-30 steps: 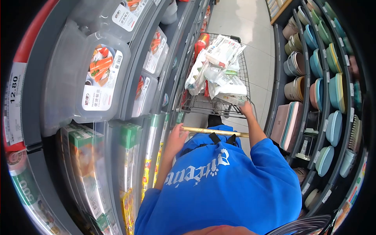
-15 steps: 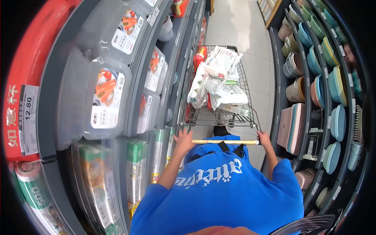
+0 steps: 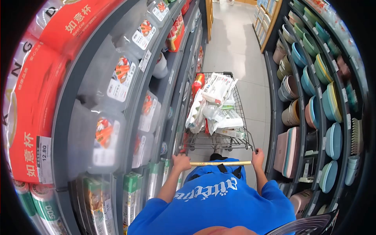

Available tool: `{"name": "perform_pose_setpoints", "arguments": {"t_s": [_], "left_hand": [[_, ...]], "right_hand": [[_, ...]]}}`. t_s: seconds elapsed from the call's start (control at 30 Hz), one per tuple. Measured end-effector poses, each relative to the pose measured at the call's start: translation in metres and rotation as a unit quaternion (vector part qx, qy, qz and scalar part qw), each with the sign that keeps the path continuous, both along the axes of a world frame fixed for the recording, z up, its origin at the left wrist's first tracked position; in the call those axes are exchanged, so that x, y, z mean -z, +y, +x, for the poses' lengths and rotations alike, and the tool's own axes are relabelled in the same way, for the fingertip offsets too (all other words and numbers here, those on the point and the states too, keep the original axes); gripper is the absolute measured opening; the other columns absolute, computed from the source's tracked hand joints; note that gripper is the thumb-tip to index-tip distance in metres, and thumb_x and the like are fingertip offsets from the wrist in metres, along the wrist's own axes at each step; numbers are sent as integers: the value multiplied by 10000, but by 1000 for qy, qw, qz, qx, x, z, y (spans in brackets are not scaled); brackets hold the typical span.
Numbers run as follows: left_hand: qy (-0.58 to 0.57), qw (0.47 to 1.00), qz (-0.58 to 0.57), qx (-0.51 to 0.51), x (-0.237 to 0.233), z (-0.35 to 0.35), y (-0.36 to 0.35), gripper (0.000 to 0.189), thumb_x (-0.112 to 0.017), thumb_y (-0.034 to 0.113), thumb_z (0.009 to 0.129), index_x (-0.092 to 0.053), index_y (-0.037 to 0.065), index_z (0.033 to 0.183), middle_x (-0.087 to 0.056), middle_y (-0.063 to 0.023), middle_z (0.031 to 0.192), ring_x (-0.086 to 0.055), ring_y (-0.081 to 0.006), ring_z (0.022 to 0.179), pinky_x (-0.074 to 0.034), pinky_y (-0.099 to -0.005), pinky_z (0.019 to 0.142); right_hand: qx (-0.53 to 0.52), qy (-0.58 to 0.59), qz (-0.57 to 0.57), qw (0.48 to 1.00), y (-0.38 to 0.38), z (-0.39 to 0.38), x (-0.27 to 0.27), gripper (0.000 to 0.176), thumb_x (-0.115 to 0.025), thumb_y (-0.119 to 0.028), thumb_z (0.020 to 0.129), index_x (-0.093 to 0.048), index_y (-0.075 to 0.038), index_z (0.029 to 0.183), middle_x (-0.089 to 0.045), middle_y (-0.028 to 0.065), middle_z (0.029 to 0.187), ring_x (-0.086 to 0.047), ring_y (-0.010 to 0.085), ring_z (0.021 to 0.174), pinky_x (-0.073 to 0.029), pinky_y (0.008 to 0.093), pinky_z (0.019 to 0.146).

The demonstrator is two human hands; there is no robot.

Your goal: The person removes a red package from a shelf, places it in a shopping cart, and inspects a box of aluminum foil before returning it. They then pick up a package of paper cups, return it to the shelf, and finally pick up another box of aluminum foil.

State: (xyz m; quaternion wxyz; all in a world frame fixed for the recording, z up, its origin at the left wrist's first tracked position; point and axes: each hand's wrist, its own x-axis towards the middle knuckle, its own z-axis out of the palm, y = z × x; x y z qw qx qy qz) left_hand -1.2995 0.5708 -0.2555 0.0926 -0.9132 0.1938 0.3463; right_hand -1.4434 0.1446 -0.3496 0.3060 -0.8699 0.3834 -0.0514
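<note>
A wire shopping cart [image 3: 243,129] stands in front of me in the aisle, with white plastic packages [image 3: 220,88] and a red item [image 3: 197,82] piled in it. Its yellow handle bar [image 3: 219,163] runs across just ahead of my blue shirt. My left hand [image 3: 181,161] is closed around the bar's left end. At the right end, my right hand [image 3: 257,157] is wrapped round the handle where it meets the cart's side frame.
Shelves line both sides closely. On the left are clear plastic food containers [image 3: 103,137], red-labelled cups [image 3: 37,105] and boxed rolls [image 3: 131,192]. Colourful basins [image 3: 333,141] and bins [image 3: 288,88] fill the right shelf. Tiled floor [image 3: 223,51] runs ahead.
My left hand, fingers spread before, has closed on the handle. The cart sits lower in view as my view has tilted up, and the shelf goods have shifted in view.
</note>
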Motion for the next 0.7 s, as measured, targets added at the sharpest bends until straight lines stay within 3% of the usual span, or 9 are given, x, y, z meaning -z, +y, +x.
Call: {"name": "perform_pose_setpoints", "arguments": {"t_s": [0.2,0.33,0.37,0.47,0.5,0.6,0.63,0.7], "left_hand": [[-13,999,-30,-38,1,6,-28,500,-694,295,705,-702,253,1204,-652,-57,1207,-576,-274,1172,-342,-607,955],[23,998,-14,-59,-3,20,-45,620,-811,370,683,-657,247,1271,-624,-41,1270,-544,-268,1231,-326,-640,1000],[48,996,-13,-80,-4,27,-51,731,-865,375,639,-618,243,1315,-596,-36,1317,-526,-284,1261,-304,-681,1027],[39,997,6,-65,-10,46,-74,775,-873,349,627,-592,240,1341,-580,-38,1338,-517,-305,1276,-295,-727,1019],[48,996,-6,-79,-22,52,-86,797,-888,298,614,-579,230,1346,-574,-74,1331,-493,-332,1302,-267,-698,1090],[42,996,-36,-74,2,66,-91,775,-885,297,620,-586,227,1331,-577,-74,1321,-503,-323,1294,-293,-661,1093],[33,994,-51,-91,-8,68,-99,670,-837,233,674,-609,220,1304,-607,-77,1266,-533,-311,1262,-323,-613,1088],[3,990,-85,-110,0,73,-101,633,-808,224,686,-620,214,1290,-624,-67,1242,-566,-315,1211,-331,-597,1087]], "right_hand": [[12,-15,56,998,-36,31,-1,225,-707,-81,823,-662,11,1024,-702,197,892,-689,342,832,-538,432,758],[-10,-46,75,996,-57,50,8,233,-709,-86,835,-660,-10,1050,-703,179,864,-690,316,803,-540,420,739],[-10,-28,86,996,-60,55,8,246,-695,-81,847,-647,-18,1080,-703,181,876,-689,323,810,-539,423,742],[-38,-41,61,997,-71,73,18,259,-685,-79,856,-634,-21,1103,-705,184,885,-690,333,814,-541,430,742],[-43,-19,78,996,-74,78,17,277,-660,-70,872,-614,-21,1141,-702,198,949,-684,363,872,-536,452,785],[-79,-24,34,996,-77,94,10,285,-631,-55,884,-597,-9,1163,-682,220,1041,-662,391,961,-519,470,848],[-90,-9,68,994,-79,101,-1,350,-610,-28,876,-568,-5,1222,-639,239,1167,-608,402,1100,-483,473,933],[-94,-27,68,993,-81,115,-6,373,-603,-18,875,-560,-1,1245,-630,238,1181,-598,402,1117,-479,471,948]]}}
